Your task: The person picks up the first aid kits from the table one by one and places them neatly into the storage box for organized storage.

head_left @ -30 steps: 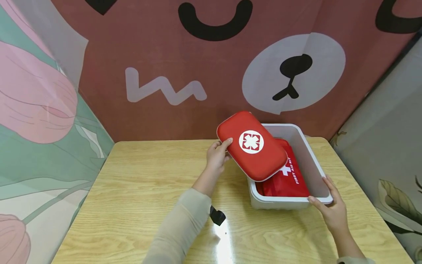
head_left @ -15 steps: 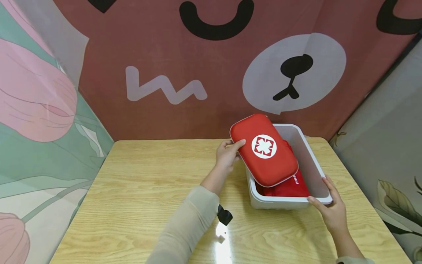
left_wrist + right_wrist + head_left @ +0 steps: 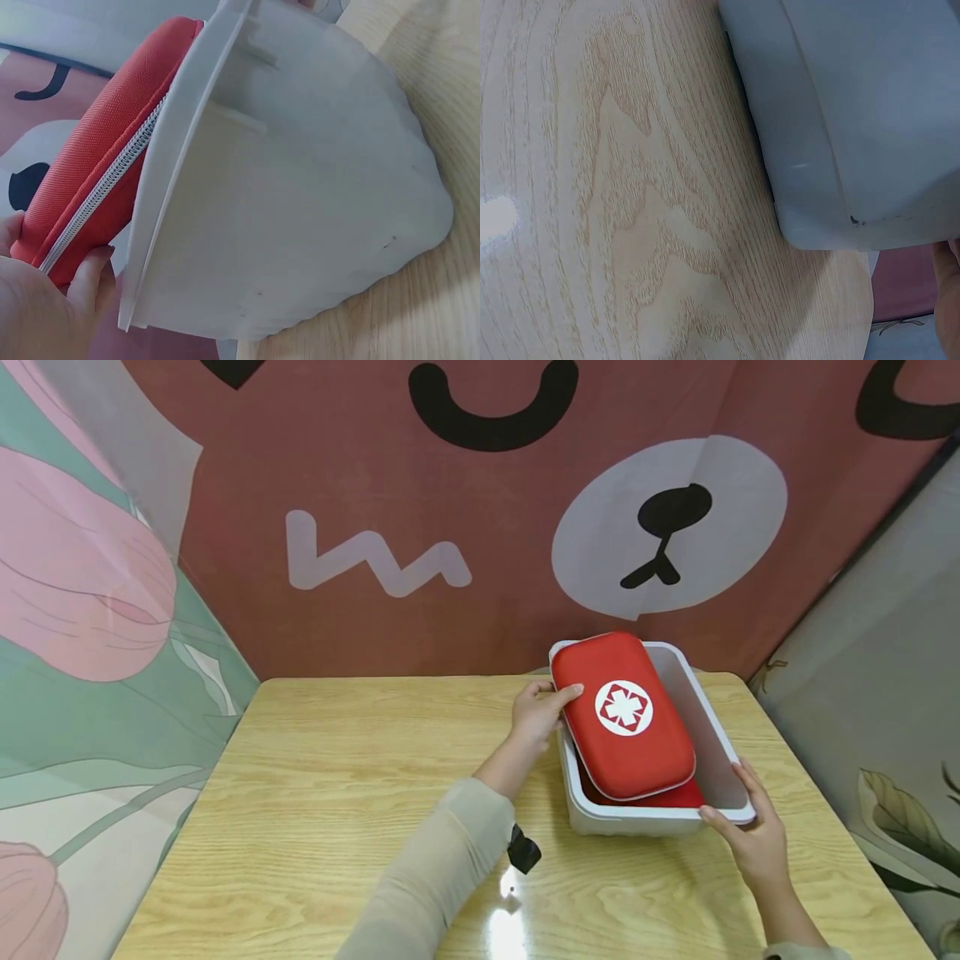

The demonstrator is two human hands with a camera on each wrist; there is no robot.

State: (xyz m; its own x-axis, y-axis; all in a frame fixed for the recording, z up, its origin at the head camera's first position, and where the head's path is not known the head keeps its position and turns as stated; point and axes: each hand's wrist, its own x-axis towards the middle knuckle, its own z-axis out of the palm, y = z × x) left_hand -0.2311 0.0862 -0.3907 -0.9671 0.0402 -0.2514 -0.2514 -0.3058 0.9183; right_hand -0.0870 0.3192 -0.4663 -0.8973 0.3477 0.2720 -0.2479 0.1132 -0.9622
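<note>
A red zippered first aid case [image 3: 645, 752] with a white cross emblem lies tilted over the mouth of a white plastic bin [image 3: 720, 718]. My left hand [image 3: 537, 714] pinches its left edge, thumb on top and fingers beneath. In the left wrist view the case's zipper side [image 3: 105, 172] shows just past the bin's rim [image 3: 161, 187]. Under the case, a red pouch [image 3: 678, 797] lies in the bin, mostly covered. My right hand [image 3: 761, 839] grips the bin's near right corner, thumb on the near rim and fingers along the right side.
The bin stands on a wood-grain table [image 3: 360, 793], towards its back right. A printed cloth wall [image 3: 420, 635] rises behind the table's back edge, with more printed cloth at both sides. A small black piece [image 3: 524, 850] shows beside the left cuff.
My left hand has moved right and nearer with the red case, lowering it over the bin so that it covers more of the pouch. The right hand and bin have stayed put.
</note>
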